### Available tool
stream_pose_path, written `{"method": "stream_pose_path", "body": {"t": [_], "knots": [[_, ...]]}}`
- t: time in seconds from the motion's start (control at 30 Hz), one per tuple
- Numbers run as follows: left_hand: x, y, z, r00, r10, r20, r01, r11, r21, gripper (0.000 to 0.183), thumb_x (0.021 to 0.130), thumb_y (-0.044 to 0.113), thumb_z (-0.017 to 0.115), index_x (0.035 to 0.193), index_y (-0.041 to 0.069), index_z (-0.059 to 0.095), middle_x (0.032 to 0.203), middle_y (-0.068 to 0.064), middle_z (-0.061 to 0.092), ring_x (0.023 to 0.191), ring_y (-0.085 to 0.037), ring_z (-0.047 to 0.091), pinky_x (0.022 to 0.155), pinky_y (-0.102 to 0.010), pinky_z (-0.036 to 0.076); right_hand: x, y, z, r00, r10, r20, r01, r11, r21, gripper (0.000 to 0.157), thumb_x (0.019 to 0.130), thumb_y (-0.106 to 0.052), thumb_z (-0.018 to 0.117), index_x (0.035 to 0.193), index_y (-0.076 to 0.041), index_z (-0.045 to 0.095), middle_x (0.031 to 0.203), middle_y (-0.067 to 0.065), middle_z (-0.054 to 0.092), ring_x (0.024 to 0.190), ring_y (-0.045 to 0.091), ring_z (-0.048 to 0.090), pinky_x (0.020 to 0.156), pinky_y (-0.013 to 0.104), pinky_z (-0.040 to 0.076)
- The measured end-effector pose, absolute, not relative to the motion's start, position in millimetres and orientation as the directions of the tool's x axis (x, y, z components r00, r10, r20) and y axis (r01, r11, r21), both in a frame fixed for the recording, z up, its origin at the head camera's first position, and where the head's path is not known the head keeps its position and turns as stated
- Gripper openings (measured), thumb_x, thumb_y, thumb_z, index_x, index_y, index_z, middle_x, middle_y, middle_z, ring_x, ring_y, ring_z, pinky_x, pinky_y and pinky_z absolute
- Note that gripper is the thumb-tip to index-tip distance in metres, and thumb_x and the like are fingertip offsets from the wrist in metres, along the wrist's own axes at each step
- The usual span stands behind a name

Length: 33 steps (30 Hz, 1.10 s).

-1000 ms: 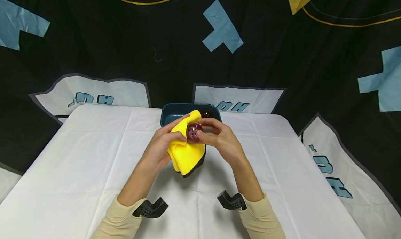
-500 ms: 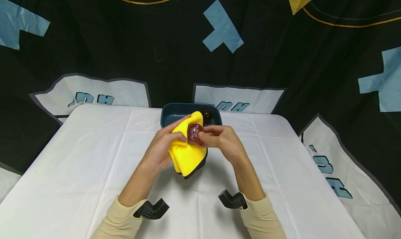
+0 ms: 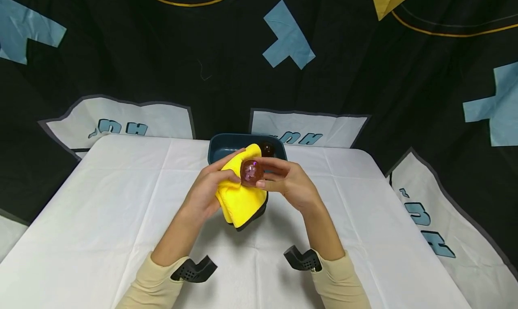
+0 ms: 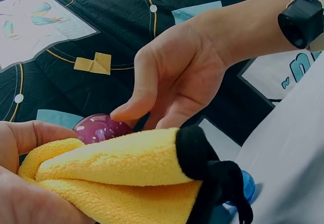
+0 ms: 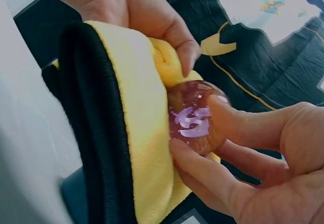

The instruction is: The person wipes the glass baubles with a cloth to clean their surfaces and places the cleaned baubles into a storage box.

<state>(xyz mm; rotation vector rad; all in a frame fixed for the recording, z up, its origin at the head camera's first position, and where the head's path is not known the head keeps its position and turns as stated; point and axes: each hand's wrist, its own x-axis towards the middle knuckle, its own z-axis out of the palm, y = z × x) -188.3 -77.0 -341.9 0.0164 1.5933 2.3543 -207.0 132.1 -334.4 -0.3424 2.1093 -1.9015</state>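
Note:
Over the table, my left hand (image 3: 204, 190) grips a yellow cloth (image 3: 243, 203) with a black edge. The cloth is folded against one side of a clear purple-pink ball (image 3: 251, 172). My right hand (image 3: 293, 185) pinches the ball from the other side, as the right wrist view shows, with thumb and fingers on its surface (image 5: 195, 120). A pale purple mark or reflection shows on the ball. In the left wrist view the cloth (image 4: 121, 163) hides the lower part of the ball (image 4: 101, 128).
A dark blue bin (image 3: 222, 142) stands behind the hands at the far table edge, with a dark ball (image 3: 267, 148) in its right end. A blue rounded thing (image 4: 247, 187) shows beyond the cloth. White cloth covers the table (image 3: 121, 210); a black printed curtain (image 3: 202, 52) hangs behind.
The ball has turned slightly between the hands. My right thumb has slid lower toward the ball's edge, and its fingers have spread a little. The left hand and cloth stay nearly in place.

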Motion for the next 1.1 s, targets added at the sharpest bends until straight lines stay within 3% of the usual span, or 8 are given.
{"method": "stream_pose_path", "body": {"t": [0.23, 0.43, 0.63, 0.9, 1.1], "knots": [[-186.1, -71.6, -341.3, -0.958, 0.225, -0.179, -0.244, -0.305, 0.921, 0.068, 0.085, 0.002, 0.061, 0.147, 0.029, 0.055, 0.15, -0.002, 0.042, 0.126, -0.03, 0.048, 0.094, -0.032, 0.054, -208.2, 132.8, -334.9, -0.954, -0.283, -0.103, 0.028, 0.259, -0.966, 0.04, 0.091, -0.03, 0.073, 0.122, -0.004, 0.07, 0.107, 0.014, 0.076, 0.092, 0.026, 0.075, 0.095, 0.039, 0.057], [-187.2, -75.0, -341.4, -0.958, 0.239, -0.161, -0.237, -0.334, 0.912, 0.069, 0.085, -0.001, 0.059, 0.148, 0.026, 0.054, 0.151, -0.004, 0.041, 0.127, -0.031, 0.048, 0.094, -0.031, 0.055, -207.0, 129.1, -335.9, -0.957, -0.287, -0.046, -0.009, 0.187, -0.982, 0.045, 0.089, -0.03, 0.076, 0.13, -0.015, 0.066, 0.126, 0.009, 0.068, 0.111, 0.025, 0.068, 0.098, 0.038, 0.055], [-188.0, -76.5, -340.8, -0.954, 0.244, -0.172, -0.253, -0.353, 0.901, 0.068, 0.085, -0.001, 0.057, 0.148, 0.025, 0.053, 0.151, -0.003, 0.042, 0.128, -0.03, 0.048, 0.094, -0.029, 0.055, -206.7, 133.3, -335.1, -0.934, -0.356, -0.034, 0.005, 0.082, -0.997, 0.051, 0.087, -0.009, 0.076, 0.136, -0.008, 0.063, 0.135, 0.012, 0.064, 0.117, 0.028, 0.068, 0.1, 0.037, 0.054], [-186.0, -71.6, -340.8, -0.949, 0.262, -0.173, -0.257, -0.332, 0.908, 0.068, 0.085, -0.001, 0.058, 0.148, 0.025, 0.054, 0.151, -0.003, 0.041, 0.128, -0.03, 0.048, 0.094, -0.031, 0.054, -210.5, 136.7, -338.1, -0.954, -0.287, -0.085, 0.019, 0.225, -0.974, 0.038, 0.092, -0.026, 0.073, 0.122, -0.003, 0.071, 0.109, 0.014, 0.075, 0.09, 0.025, 0.075, 0.092, 0.037, 0.058], [-186.1, -72.0, -341.1, -0.954, 0.253, -0.16, -0.245, -0.352, 0.903, 0.068, 0.086, -0.001, 0.058, 0.148, 0.025, 0.053, 0.152, -0.003, 0.041, 0.128, -0.03, 0.047, 0.094, -0.03, 0.055, -207.2, 132.7, -334.8, -0.961, -0.277, -0.019, -0.04, 0.206, -0.978, 0.044, 0.09, -0.028, 0.076, 0.13, -0.013, 0.067, 0.125, 0.009, 0.069, 0.107, 0.024, 0.071, 0.098, 0.039, 0.055]]}}
